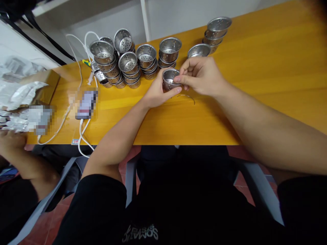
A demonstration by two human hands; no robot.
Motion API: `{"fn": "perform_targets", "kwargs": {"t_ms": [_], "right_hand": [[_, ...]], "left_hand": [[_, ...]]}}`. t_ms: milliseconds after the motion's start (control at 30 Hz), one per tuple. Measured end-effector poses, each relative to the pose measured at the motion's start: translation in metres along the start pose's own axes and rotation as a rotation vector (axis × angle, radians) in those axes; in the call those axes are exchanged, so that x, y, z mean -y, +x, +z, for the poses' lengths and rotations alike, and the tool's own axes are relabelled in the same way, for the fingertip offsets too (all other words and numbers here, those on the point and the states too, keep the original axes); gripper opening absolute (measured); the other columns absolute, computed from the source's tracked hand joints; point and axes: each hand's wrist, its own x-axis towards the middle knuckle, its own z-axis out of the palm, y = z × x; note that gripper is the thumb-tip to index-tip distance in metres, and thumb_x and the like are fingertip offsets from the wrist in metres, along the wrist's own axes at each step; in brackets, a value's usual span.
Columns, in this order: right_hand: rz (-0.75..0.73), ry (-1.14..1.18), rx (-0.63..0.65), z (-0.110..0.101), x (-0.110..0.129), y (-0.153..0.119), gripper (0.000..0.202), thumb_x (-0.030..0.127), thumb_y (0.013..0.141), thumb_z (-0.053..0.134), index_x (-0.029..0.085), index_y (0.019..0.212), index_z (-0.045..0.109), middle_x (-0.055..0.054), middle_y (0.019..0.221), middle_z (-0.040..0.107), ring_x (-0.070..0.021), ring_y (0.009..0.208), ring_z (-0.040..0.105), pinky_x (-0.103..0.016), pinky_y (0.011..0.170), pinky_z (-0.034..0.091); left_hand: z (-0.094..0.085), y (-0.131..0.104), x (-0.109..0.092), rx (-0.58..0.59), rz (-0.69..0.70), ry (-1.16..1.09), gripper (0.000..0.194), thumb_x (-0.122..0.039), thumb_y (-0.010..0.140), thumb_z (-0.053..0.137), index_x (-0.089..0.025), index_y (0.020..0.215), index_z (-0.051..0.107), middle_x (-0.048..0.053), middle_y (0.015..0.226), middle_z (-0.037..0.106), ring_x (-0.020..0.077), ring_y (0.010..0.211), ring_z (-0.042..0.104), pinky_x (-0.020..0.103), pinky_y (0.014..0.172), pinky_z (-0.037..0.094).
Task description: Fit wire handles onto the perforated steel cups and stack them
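Observation:
My left hand point(157, 91) is wrapped round a small perforated metal strainer cup point(169, 81), its opening tilted up toward me. At the cup's right rim, the fingers of my right hand point(198, 75) are pinched together; anything between them is too small or hidden to make out. A thin curved wire point(189, 97) lies on the table just below the cup. Right behind my right hand stands another strainer cup point(199, 50), partly covered by the hand.
Stacks of similar strainer cups point(103, 56) stand at the back left, and another stack point(218, 29) at the back right. A phone point(87, 103) with white cables lies left on the yellow table point(268, 68). A co-worker's arm point(25, 154) and plastic bags point(17, 88) are at far left.

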Motion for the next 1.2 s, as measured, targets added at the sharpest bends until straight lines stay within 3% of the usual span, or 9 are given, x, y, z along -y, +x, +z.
{"fn": "perform_targets", "kwargs": {"t_ms": [300,533,800,933,1133,1200], "right_hand": [[-0.012,-0.048,-0.005,0.001,0.000,-0.002,0.067,0.091,0.064,0.093,0.032,0.084,0.065,-0.003,0.071,0.065,-0.0248,0.067,0.057,-0.046,0.061,0.050],[-0.132,-0.277,-0.130,-0.002,0.006,-0.009,0.041,0.076,0.089,0.083,0.038,0.102,0.074,-0.008,0.101,0.073,-0.0304,0.092,0.062,-0.053,0.085,0.057],[-0.259,-0.434,-0.016,-0.013,-0.001,-0.006,0.018,0.051,0.096,0.081,0.033,0.099,0.079,-0.012,0.124,0.071,-0.0345,0.112,0.063,-0.058,0.104,0.054],[-0.266,-0.420,0.069,-0.013,-0.004,-0.007,0.016,0.048,0.096,0.083,0.038,0.108,0.079,-0.008,0.136,0.067,-0.0350,0.121,0.061,-0.057,0.113,0.052],[-0.375,-0.517,0.165,-0.010,-0.017,-0.008,0.030,0.045,0.103,0.072,0.027,0.126,0.078,-0.014,0.143,0.059,-0.0390,0.132,0.060,-0.059,0.103,0.059],[-0.384,-0.511,0.173,-0.009,-0.021,-0.007,0.032,0.046,0.103,0.073,0.028,0.130,0.077,-0.014,0.144,0.058,-0.0398,0.134,0.059,-0.059,0.103,0.060]], "left_hand": [[0.002,0.000,0.004,0.033,0.004,0.002,0.099,-0.091,0.094,0.054,-0.025,0.163,0.028,0.012,0.151,0.057,0.0273,0.144,0.066,0.052,0.127,0.051],[-0.001,0.001,0.011,-0.021,0.011,0.000,0.101,-0.088,0.096,0.053,-0.024,0.168,0.021,0.015,0.155,0.054,0.0264,0.145,0.063,0.048,0.129,0.049],[-0.003,0.001,0.014,-0.053,-0.022,0.010,0.104,-0.092,0.093,0.054,-0.026,0.166,0.022,0.015,0.153,0.054,0.0253,0.141,0.065,0.048,0.127,0.051],[-0.002,0.001,0.018,-0.068,0.014,-0.006,0.102,-0.090,0.093,0.057,-0.026,0.165,0.023,0.013,0.151,0.055,0.0254,0.140,0.065,0.049,0.128,0.050],[-0.003,0.001,0.025,-0.001,0.103,0.007,0.096,-0.083,0.101,0.052,-0.029,0.168,0.010,0.009,0.153,0.049,0.0256,0.146,0.060,0.050,0.133,0.042],[-0.004,0.000,0.024,0.030,0.115,0.021,0.094,-0.080,0.103,0.049,-0.030,0.169,0.005,0.010,0.156,0.047,0.0265,0.150,0.057,0.050,0.135,0.040]]}}
